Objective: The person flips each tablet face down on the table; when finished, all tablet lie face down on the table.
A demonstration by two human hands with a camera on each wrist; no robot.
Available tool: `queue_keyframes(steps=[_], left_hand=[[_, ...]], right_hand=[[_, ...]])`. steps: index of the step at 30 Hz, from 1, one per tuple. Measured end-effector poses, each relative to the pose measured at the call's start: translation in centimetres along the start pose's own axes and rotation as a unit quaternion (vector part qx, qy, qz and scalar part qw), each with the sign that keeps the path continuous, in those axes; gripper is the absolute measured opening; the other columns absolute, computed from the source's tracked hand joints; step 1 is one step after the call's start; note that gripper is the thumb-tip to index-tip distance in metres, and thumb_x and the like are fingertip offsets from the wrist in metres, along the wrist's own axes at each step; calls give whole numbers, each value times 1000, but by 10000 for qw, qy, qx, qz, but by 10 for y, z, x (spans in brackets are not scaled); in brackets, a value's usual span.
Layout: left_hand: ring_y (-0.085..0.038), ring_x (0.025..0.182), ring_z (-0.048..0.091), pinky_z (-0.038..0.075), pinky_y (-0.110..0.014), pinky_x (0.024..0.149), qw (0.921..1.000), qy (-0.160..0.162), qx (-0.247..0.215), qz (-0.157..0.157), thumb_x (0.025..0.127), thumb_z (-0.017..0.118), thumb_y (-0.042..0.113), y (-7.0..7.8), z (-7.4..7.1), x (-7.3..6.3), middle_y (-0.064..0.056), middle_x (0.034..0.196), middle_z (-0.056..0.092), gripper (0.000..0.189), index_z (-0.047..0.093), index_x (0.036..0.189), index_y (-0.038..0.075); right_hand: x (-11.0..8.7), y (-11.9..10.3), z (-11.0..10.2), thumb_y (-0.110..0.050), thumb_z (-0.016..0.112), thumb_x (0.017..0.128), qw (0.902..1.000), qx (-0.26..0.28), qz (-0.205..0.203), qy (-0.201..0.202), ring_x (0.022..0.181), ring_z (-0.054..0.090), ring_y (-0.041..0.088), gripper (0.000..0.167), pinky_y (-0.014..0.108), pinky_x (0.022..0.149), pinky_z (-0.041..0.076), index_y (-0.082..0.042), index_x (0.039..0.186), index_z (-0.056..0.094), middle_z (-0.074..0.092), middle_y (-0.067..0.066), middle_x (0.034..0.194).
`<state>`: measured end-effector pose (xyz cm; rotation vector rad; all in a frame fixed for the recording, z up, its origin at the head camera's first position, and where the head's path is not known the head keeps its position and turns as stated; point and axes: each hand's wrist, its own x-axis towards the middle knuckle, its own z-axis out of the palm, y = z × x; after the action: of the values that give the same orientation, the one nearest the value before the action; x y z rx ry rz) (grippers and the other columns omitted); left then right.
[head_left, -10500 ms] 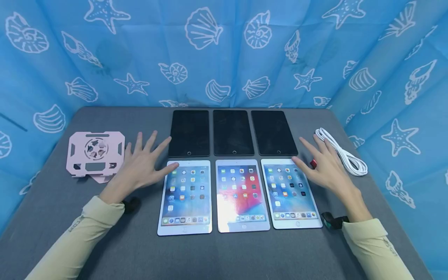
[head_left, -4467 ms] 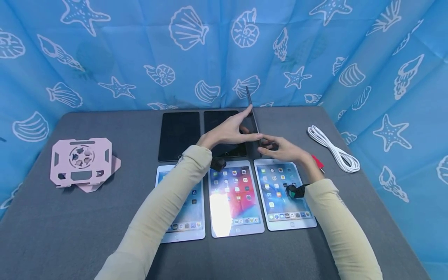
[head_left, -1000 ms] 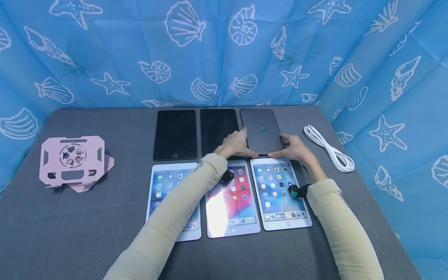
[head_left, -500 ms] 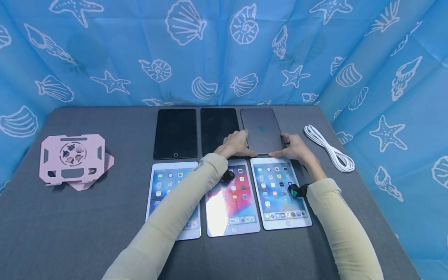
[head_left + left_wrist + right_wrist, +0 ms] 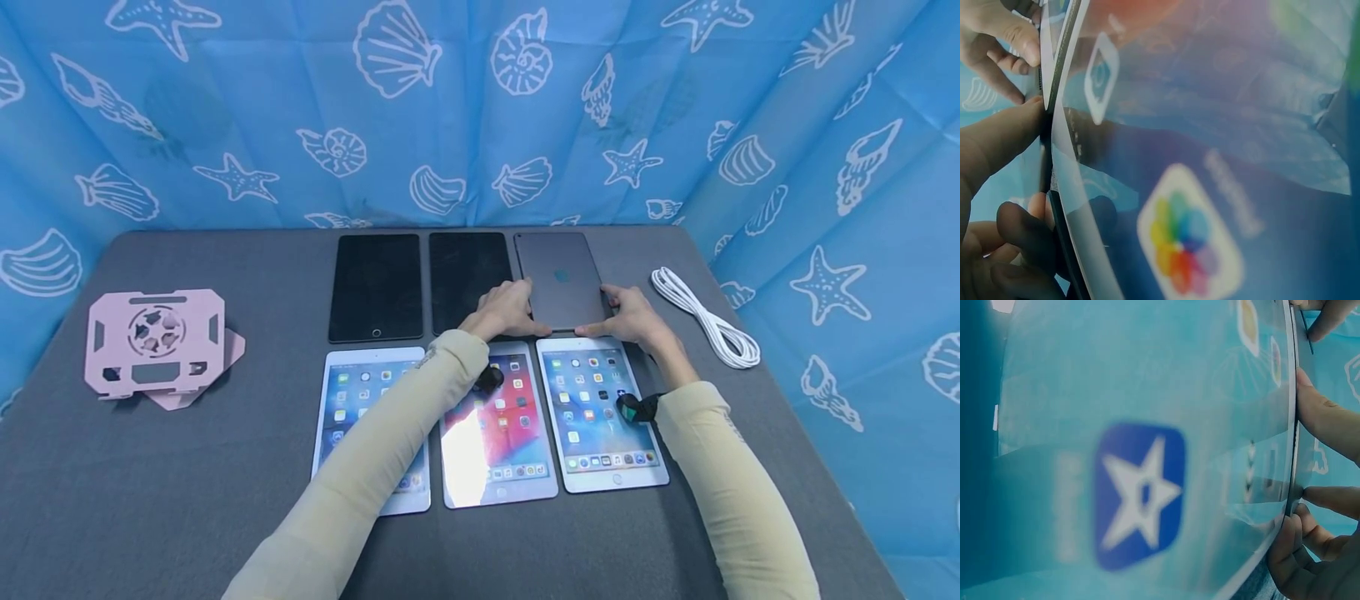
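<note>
At the back right of the table, a dark grey tablet (image 5: 558, 271) lies screen down with its logo facing up. My left hand (image 5: 504, 310) holds its near left corner, thumb along the near edge. Opposite it, my right hand (image 5: 630, 317) holds the near right corner, thumb likewise on the near edge and fingers at the side. The left wrist view shows my left thumb (image 5: 1004, 140) at the tablet edge. In the right wrist view, my right thumb (image 5: 1329, 422) touches that edge, beyond a large, close white tablet screen (image 5: 1085, 400).
Two black tablets (image 5: 377, 287) lie screen up left of the grey one. In front are three lit white tablets (image 5: 600, 442), partly under my forearms. A pink slotted stand (image 5: 206, 333) sits left, a coiled white cable (image 5: 705, 321) right. Behind hangs a blue shell-print curtain (image 5: 285, 100).
Earlier my hands lay spread beside the tablets; then they held the back right tablet on edge. Now it lies back up. Over the last second, almost nothing has moved.
</note>
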<state>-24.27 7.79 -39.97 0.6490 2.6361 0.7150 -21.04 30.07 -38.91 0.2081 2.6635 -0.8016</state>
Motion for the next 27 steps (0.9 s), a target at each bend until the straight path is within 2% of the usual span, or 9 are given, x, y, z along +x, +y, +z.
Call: queue_keyframes(steps=[5, 11, 15, 18, 22, 27], left_hand=[[-18, 96, 68, 54, -36, 83, 9992, -82, -317, 224, 92, 75, 43, -4, -1, -2, -4, 114, 70, 86, 34, 159, 7], [-16, 80, 61, 47, -27, 70, 9947, -17, -861, 562, 92, 74, 38, -13, -10, -10, -5, 100, 65, 69, 48, 148, 9], [-15, 74, 54, 43, -26, 70, 9941, 108, -808, 709, 90, 76, 41, -20, -21, -17, -2, 92, 60, 70, 49, 147, 11], [-16, 73, 52, 42, -28, 70, 9945, 165, -703, 762, 90, 75, 43, -28, -31, -24, -3, 93, 59, 74, 46, 150, 13], [-19, 74, 53, 43, -30, 69, 9953, 237, -627, 693, 90, 75, 44, -43, -43, -36, -5, 102, 62, 78, 41, 154, 15], [-20, 76, 53, 43, -31, 69, 9965, 384, -507, 536, 90, 75, 46, -66, -55, -50, -7, 106, 61, 82, 38, 156, 15]], right_hand=[[-4, -3, 0, -30, 81, 88, 10000, -2, 3, 49, 145, 29, 53, 102, 66, 118, 30, 0, 162, 18, 23, 38, 158], [-13, -15, -2, -32, 78, 90, 9993, -194, -266, 178, 141, 27, 58, 88, 72, 112, 32, -2, 158, 32, 27, 39, 154], [-17, -28, -3, -33, 76, 91, 9975, -291, -613, 175, 139, 33, 57, 85, 70, 110, 36, -2, 158, 33, 31, 38, 152], [-19, -39, -1, -30, 75, 92, 9961, -178, -857, 132, 138, 38, 52, 82, 66, 109, 40, -3, 158, 33, 32, 36, 152], [-21, -55, 6, -25, 76, 93, 9941, 182, -1065, 80, 132, 40, 46, 80, 60, 105, 44, -5, 158, 35, 33, 31, 153], [-21, -72, 16, -25, 78, 91, 9918, 243, -1256, 56, 125, 43, 43, 80, 55, 99, 46, -7, 157, 37, 36, 28, 151]])
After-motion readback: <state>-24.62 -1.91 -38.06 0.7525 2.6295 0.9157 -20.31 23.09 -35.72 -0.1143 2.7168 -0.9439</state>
